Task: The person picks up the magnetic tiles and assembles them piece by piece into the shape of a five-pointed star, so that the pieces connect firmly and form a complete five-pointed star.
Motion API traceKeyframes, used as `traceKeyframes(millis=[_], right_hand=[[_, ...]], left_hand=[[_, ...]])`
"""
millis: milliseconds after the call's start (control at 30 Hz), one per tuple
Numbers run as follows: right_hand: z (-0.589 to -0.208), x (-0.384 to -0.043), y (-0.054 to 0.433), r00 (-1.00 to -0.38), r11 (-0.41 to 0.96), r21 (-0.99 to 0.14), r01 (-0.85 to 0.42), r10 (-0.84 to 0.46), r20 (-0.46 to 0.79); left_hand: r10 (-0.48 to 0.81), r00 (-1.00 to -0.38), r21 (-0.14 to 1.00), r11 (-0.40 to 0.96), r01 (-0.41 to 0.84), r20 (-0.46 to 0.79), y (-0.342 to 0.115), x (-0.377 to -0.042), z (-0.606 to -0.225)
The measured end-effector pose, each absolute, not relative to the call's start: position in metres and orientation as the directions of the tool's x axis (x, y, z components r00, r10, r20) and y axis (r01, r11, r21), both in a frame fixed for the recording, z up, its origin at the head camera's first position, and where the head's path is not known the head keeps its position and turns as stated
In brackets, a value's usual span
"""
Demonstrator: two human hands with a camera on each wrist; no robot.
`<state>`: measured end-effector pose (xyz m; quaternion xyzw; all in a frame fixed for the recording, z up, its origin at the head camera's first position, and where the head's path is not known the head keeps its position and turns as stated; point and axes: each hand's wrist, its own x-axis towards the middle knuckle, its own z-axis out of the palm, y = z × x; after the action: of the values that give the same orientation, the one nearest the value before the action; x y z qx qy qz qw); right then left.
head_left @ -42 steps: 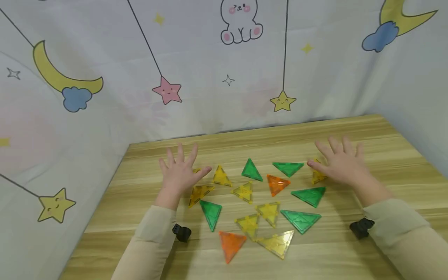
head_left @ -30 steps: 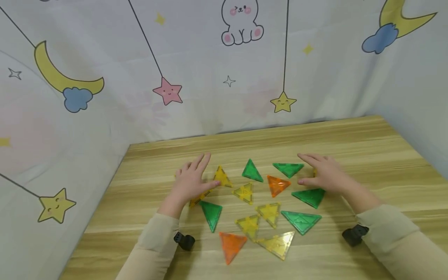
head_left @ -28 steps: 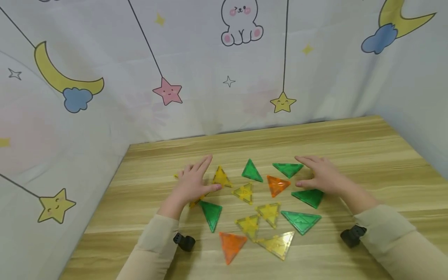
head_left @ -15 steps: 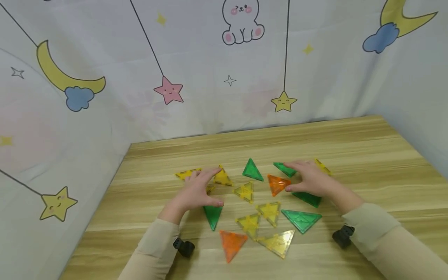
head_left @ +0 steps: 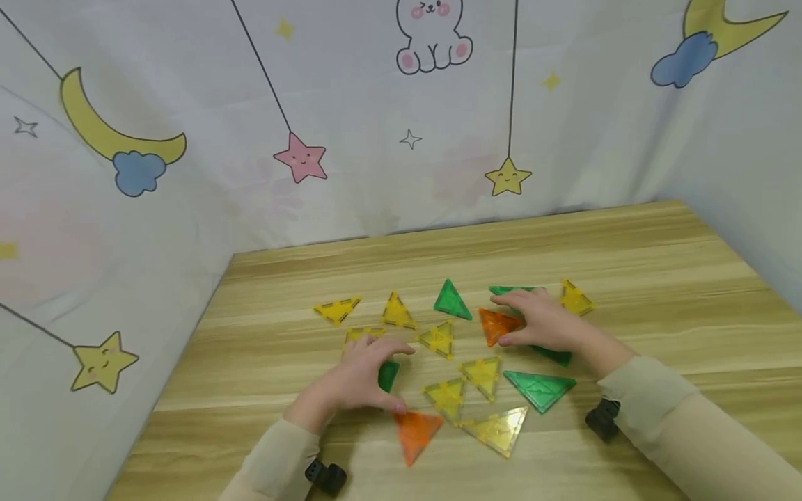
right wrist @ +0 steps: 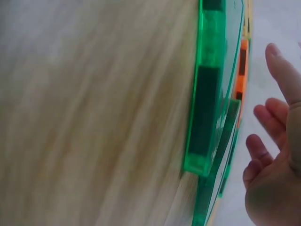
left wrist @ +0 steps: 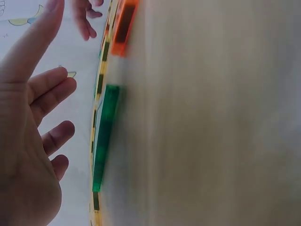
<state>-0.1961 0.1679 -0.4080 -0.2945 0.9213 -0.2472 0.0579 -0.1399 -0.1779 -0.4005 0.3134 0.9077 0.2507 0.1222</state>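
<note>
Flat see-through triangular magnetic tiles lie scattered over the wooden table. My left hand (head_left: 363,376), fingers relaxed and holding nothing, is over a green triangle tile (head_left: 388,376) that it partly hides. Its thumb tip overlaps the corner of an orange triangle tile (head_left: 418,435). In the left wrist view, a gap shows between the fingers (left wrist: 59,136) and the green tile's edge (left wrist: 106,136). My right hand (head_left: 544,321), also loosely spread, is above an orange tile (head_left: 495,325) and partly hides two green tiles. In the right wrist view, its fingers (right wrist: 261,150) stand apart from the tiles.
Several yellow tiles (head_left: 481,377) lie between and beyond the hands, with a pale yellow one (head_left: 501,430) in front. A larger green tile (head_left: 540,390) lies nearer me on the right. Behind the table (head_left: 658,278) hangs a printed white cloth (head_left: 363,104).
Both hands have come inward and nearer to me over the tiles, their fingers going from widely spread to relaxed. The tiles keep their places.
</note>
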Motion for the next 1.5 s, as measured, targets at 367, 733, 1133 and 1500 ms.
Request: traceKeyframes(millis=[367, 733, 1133, 1500], right_hand=[[-0.413, -0.202, 0.159, -0.800, 0.697, -0.500, -0.514, -0.600, -0.014], [-0.420, -0.204, 0.147, -0.817, 0.737, -0.450, -0.504, -0.576, -0.028], [-0.419, -0.200, 0.142, -0.834, 0.764, -0.398, -0.508, -0.552, 0.003], [-0.413, -0.199, 0.146, -0.840, 0.743, -0.449, -0.497, -0.542, 0.033]], left_hand=[[0.703, -0.706, 0.508, 0.638, 0.578, -0.080, -0.171, -0.120, -0.409], [0.762, -0.638, 0.486, 0.601, 0.635, -0.110, -0.168, -0.110, -0.410], [0.812, -0.580, 0.358, 0.563, 0.745, -0.069, -0.168, -0.102, -0.414], [0.838, -0.543, 0.321, 0.527, 0.787, -0.046, -0.163, -0.100, -0.416]])
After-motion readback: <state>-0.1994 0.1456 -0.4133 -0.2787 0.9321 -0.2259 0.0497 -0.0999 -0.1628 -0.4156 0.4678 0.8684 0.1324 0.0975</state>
